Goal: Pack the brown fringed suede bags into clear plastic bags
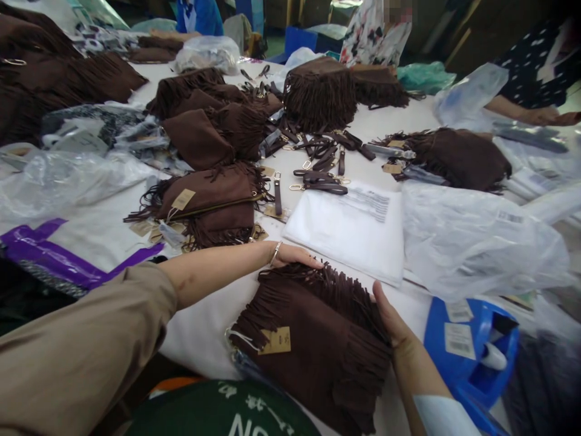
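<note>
A dark brown fringed bag (308, 327) lies in front of me at the table's near edge, its fringe along the far edge and sides. A tan paper tag (275, 341) hangs on its left side by a white string. My left hand (297, 255) grips the bag's far left edge, partly hidden by fringe. At the far right side, my right hand (391, 315) holds the bag's edge with the thumb raised; its other fingers are hidden by the bag. Just beyond it lies a folded white plastic bag (349, 230) with printed lines.
More brown fringed bags (209, 194) lie left and beyond. Dark wrist straps (322, 181) with metal clips are scattered mid-table. A blue tape dispenser (472, 345) stands at right, near clear plastic bags (481, 242). Purple tape (59, 254) is at left. Other people (535, 72) sit across the table.
</note>
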The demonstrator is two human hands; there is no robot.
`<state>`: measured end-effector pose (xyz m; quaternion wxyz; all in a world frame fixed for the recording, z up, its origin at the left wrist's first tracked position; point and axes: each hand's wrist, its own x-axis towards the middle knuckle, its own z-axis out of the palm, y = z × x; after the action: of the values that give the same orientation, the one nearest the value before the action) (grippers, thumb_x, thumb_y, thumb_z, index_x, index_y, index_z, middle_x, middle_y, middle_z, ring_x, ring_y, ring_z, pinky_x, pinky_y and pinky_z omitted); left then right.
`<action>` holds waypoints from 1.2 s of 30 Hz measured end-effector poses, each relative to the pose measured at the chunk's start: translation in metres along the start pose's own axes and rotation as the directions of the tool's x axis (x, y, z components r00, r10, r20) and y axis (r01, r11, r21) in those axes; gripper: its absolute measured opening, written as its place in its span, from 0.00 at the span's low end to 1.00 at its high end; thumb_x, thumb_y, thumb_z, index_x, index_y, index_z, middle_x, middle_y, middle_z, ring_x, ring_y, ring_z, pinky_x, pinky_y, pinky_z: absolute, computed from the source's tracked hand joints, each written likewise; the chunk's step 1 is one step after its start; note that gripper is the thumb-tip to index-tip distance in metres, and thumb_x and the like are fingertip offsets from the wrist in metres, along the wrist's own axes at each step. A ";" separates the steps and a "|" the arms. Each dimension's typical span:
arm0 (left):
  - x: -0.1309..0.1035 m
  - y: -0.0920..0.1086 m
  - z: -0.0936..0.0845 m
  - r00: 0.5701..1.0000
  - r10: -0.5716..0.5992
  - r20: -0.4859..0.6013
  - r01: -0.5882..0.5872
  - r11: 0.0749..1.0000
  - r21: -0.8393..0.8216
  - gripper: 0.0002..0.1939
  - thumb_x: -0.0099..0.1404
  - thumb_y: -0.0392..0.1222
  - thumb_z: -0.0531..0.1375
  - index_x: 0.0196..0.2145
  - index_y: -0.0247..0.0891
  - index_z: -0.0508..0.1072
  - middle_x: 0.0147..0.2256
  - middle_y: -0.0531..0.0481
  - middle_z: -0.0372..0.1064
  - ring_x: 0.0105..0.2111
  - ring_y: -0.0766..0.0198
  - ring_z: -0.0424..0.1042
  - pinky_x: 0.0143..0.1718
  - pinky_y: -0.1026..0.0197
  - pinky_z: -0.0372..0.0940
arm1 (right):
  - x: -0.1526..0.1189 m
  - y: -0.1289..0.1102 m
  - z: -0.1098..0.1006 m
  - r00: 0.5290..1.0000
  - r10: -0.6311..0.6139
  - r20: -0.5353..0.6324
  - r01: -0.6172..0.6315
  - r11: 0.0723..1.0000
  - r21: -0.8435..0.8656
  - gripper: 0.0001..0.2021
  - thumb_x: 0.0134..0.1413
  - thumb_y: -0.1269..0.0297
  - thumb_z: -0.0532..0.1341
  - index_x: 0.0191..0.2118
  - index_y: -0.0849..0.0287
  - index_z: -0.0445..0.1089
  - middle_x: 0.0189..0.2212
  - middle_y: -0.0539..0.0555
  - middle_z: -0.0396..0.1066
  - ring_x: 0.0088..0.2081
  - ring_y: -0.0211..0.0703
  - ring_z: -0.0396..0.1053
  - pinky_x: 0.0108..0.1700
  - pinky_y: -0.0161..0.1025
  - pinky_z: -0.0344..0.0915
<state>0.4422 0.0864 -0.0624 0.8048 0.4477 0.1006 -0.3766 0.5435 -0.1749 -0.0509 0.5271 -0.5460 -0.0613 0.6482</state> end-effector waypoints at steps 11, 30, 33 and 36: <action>-0.073 -0.079 0.072 0.857 0.456 0.242 -0.367 0.208 0.907 0.28 0.60 0.43 0.60 0.58 0.45 0.60 0.61 0.46 0.52 0.62 0.55 0.51 0.65 0.48 0.36 | -0.051 0.068 0.053 0.814 -0.424 0.396 0.409 -0.065 -0.910 0.30 0.56 0.56 0.55 0.62 0.48 0.47 0.64 0.52 0.46 0.65 0.53 0.41 0.63 0.61 0.47; -0.104 -0.132 0.105 0.768 0.612 0.188 -0.263 0.033 0.964 0.21 0.63 0.44 0.56 0.54 0.41 0.65 0.57 0.42 0.59 0.60 0.54 0.54 0.61 0.49 0.51 | -0.079 0.090 0.087 0.682 -0.610 0.403 0.466 -0.062 -0.883 0.20 0.59 0.65 0.52 0.57 0.47 0.58 0.59 0.50 0.58 0.62 0.44 0.52 0.63 0.55 0.53; -0.107 -0.119 0.110 0.748 0.631 0.205 -0.270 0.007 0.963 0.17 0.65 0.42 0.53 0.51 0.39 0.68 0.53 0.41 0.66 0.55 0.56 0.63 0.57 0.53 0.59 | -0.062 0.074 0.094 0.625 -0.739 0.252 0.381 0.007 -0.924 0.20 0.60 0.62 0.51 0.58 0.47 0.57 0.60 0.50 0.56 0.63 0.43 0.50 0.64 0.53 0.53; -0.107 -0.099 0.117 0.711 0.678 0.187 -0.244 -0.013 0.970 0.14 0.67 0.43 0.51 0.45 0.39 0.73 0.43 0.43 0.73 0.44 0.60 0.72 0.47 0.59 0.65 | -0.036 0.071 0.100 0.652 -0.717 0.244 0.280 -0.071 -0.957 0.22 0.59 0.58 0.51 0.59 0.51 0.55 0.60 0.52 0.57 0.63 0.48 0.50 0.61 0.55 0.58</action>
<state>0.2788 0.0169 -0.0049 0.3777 0.9079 -0.1790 0.0307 0.4168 -0.1833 -0.0343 0.2614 -0.7798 -0.5611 0.0938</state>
